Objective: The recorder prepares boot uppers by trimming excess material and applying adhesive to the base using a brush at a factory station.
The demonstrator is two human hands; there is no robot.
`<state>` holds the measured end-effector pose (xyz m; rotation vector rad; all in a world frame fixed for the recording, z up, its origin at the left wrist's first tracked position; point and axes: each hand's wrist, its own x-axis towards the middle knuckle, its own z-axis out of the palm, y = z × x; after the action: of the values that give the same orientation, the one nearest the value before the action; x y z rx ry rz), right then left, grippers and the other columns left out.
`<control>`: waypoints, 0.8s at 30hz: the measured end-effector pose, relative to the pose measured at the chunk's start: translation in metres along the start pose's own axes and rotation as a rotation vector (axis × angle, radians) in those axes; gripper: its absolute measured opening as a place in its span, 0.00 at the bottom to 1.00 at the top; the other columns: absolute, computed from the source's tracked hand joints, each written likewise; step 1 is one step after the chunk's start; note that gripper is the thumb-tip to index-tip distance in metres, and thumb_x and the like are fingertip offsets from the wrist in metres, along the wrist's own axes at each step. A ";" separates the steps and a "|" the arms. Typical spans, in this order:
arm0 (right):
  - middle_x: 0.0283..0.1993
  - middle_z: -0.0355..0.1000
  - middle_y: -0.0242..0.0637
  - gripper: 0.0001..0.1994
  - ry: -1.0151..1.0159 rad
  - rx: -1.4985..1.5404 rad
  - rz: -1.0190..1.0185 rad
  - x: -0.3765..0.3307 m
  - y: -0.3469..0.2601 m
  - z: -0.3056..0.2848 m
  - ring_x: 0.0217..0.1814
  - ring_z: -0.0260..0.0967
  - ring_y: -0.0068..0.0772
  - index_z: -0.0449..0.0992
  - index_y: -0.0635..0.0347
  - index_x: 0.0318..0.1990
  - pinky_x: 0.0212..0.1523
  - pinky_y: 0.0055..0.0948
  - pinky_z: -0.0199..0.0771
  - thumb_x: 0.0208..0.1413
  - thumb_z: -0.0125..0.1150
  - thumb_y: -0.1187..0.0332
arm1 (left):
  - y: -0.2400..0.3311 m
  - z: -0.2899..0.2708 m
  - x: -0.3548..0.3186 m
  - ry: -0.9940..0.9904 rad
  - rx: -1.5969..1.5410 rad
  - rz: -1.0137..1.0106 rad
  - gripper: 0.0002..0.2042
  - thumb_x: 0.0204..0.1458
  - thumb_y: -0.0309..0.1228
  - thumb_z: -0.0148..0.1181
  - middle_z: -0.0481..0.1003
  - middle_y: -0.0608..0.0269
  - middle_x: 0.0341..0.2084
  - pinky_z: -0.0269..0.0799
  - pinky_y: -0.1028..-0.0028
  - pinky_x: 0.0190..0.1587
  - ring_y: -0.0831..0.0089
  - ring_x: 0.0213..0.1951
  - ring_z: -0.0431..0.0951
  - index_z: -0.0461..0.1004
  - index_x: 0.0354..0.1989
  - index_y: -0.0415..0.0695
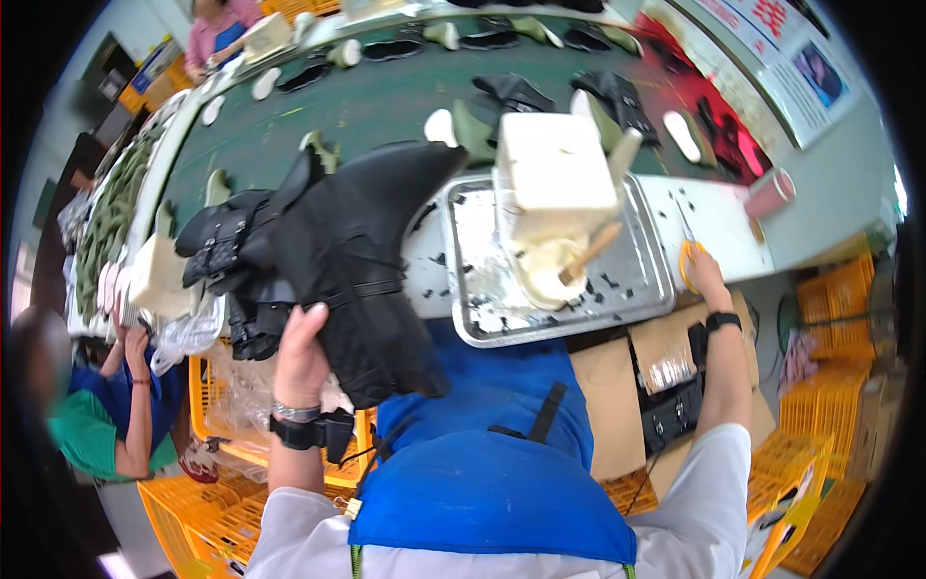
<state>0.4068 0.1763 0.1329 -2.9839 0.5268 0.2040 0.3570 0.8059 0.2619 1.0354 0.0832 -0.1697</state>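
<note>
My left hand [303,355] grips a black boot upper [359,241] by its lower side and holds it up in front of the table. The fingers behind the upper are hidden. At the right, my right hand [709,274] is closed on the yellow handles of a pair of scissors [688,253], whose blades lie over the white table edge. Between my hands is a metal tray [569,325] strewn with small black scraps. In it stand a white block [558,174] and a whitish pot [546,275] with a wooden-handled brush [590,253].
More black boot uppers [236,246] are heaped left of the held one. Across the green belt [386,101] lie white soles, green pieces and black uppers. A pink cup [770,193] stands at the right. A co-worker [116,415] sits at the left; yellow crates [834,299] surround me.
</note>
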 end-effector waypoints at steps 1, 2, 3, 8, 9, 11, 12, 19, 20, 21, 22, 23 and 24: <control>0.47 0.66 0.55 0.19 0.028 0.082 -0.014 -0.002 0.008 0.002 0.47 0.64 0.54 0.66 0.63 0.51 0.49 0.39 0.64 0.48 0.47 0.71 | -0.003 0.001 0.003 0.001 -0.058 -0.032 0.19 0.47 0.28 0.51 0.70 0.58 0.43 0.65 0.71 0.49 0.70 0.45 0.71 0.63 0.49 0.37; 0.47 0.66 0.55 0.19 0.036 0.078 -0.032 -0.004 0.018 0.001 0.47 0.64 0.54 0.66 0.63 0.51 0.49 0.39 0.64 0.48 0.47 0.71 | -0.006 0.000 0.005 -0.022 -0.124 -0.057 0.19 0.47 0.27 0.50 0.70 0.58 0.43 0.65 0.71 0.49 0.70 0.44 0.71 0.63 0.49 0.37; 0.47 0.67 0.53 0.19 0.128 0.079 -0.077 -0.009 0.027 -0.002 0.45 0.66 0.50 0.66 0.63 0.51 0.47 0.37 0.66 0.48 0.47 0.72 | -0.006 0.001 0.007 -0.051 -0.190 -0.087 0.19 0.46 0.27 0.50 0.71 0.58 0.42 0.66 0.71 0.48 0.69 0.44 0.71 0.64 0.49 0.37; 0.40 0.71 0.45 0.18 0.413 0.592 -0.160 -0.081 -0.092 -0.090 0.38 0.70 0.34 0.68 0.65 0.48 0.40 0.28 0.69 0.46 0.53 0.75 | -0.011 0.010 0.023 -0.160 -0.374 -0.108 0.22 0.47 0.28 0.53 0.69 0.56 0.45 0.66 0.68 0.50 0.66 0.46 0.71 0.60 0.52 0.37; 0.40 0.71 0.43 0.18 0.404 0.710 -0.235 -0.107 -0.139 -0.111 0.38 0.69 0.30 0.68 0.65 0.48 0.40 0.25 0.68 0.46 0.54 0.74 | -0.011 0.014 0.025 -0.169 -0.378 -0.116 0.22 0.47 0.28 0.53 0.69 0.56 0.45 0.66 0.68 0.50 0.66 0.46 0.71 0.60 0.52 0.37; 0.44 0.69 0.42 0.20 0.390 0.594 -0.678 -0.162 -0.227 -0.140 0.47 0.67 0.36 0.70 0.62 0.46 0.47 0.30 0.66 0.41 0.62 0.73 | -0.014 0.020 0.029 -0.149 -0.469 -0.194 0.23 0.49 0.32 0.55 0.69 0.56 0.45 0.66 0.67 0.51 0.66 0.46 0.71 0.59 0.53 0.37; 0.48 0.66 0.42 0.25 0.320 0.537 -0.849 -0.184 -0.262 -0.149 0.51 0.64 0.39 0.69 0.61 0.46 0.50 0.32 0.63 0.35 0.68 0.69 | -0.013 0.023 0.032 -0.169 -0.448 -0.167 0.23 0.50 0.34 0.55 0.68 0.55 0.46 0.66 0.66 0.51 0.65 0.47 0.70 0.59 0.53 0.38; 0.57 0.57 0.43 0.37 -0.212 1.397 -0.777 -0.206 -0.355 -0.118 0.60 0.54 0.31 0.53 0.66 0.59 0.57 0.29 0.55 0.42 0.65 0.67 | -0.011 0.044 0.039 -0.265 -0.651 -0.217 0.20 0.56 0.35 0.45 0.65 0.52 0.50 0.65 0.61 0.52 0.61 0.50 0.68 0.58 0.53 0.36; 0.57 0.58 0.42 0.35 -0.193 1.503 -0.821 -0.210 -0.359 -0.115 0.59 0.54 0.28 0.52 0.67 0.60 0.57 0.27 0.54 0.45 0.62 0.69 | -0.010 0.048 0.037 -0.275 -0.645 -0.225 0.20 0.56 0.35 0.45 0.65 0.52 0.50 0.65 0.61 0.52 0.61 0.50 0.68 0.58 0.53 0.36; 0.57 0.58 0.42 0.35 -0.178 1.508 -0.816 -0.213 -0.360 -0.117 0.59 0.54 0.28 0.52 0.67 0.60 0.57 0.27 0.54 0.45 0.62 0.69 | -0.007 0.052 0.037 -0.280 -0.642 -0.266 0.20 0.56 0.37 0.44 0.67 0.52 0.48 0.67 0.62 0.50 0.61 0.48 0.70 0.59 0.52 0.35; 0.56 0.59 0.41 0.32 -0.151 1.506 -0.806 -0.214 -0.362 -0.120 0.58 0.55 0.27 0.53 0.68 0.59 0.57 0.26 0.54 0.47 0.59 0.70 | -0.006 0.054 0.034 -0.283 -0.639 -0.306 0.21 0.57 0.39 0.43 0.69 0.51 0.46 0.68 0.63 0.49 0.62 0.46 0.72 0.60 0.52 0.35; 0.55 0.60 0.39 0.29 -0.124 1.506 -0.798 -0.215 -0.362 -0.125 0.57 0.55 0.26 0.54 0.69 0.59 0.56 0.26 0.54 0.49 0.56 0.71 | -0.005 0.045 0.033 -0.291 -0.630 -0.312 0.21 0.57 0.39 0.43 0.69 0.51 0.46 0.68 0.63 0.49 0.62 0.46 0.72 0.60 0.52 0.35; 0.51 0.64 0.37 0.23 -0.058 1.491 -0.769 -0.221 -0.359 -0.134 0.53 0.59 0.24 0.58 0.70 0.56 0.54 0.24 0.57 0.52 0.51 0.71 | -0.003 0.028 0.035 -0.511 -0.269 -0.368 0.21 0.57 0.41 0.42 0.71 0.51 0.42 0.70 0.66 0.46 0.63 0.42 0.73 0.63 0.49 0.34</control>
<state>0.3411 0.5689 0.3263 -1.5044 -0.3901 -0.1386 0.3907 0.7764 0.2681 0.6763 -0.1655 -0.7321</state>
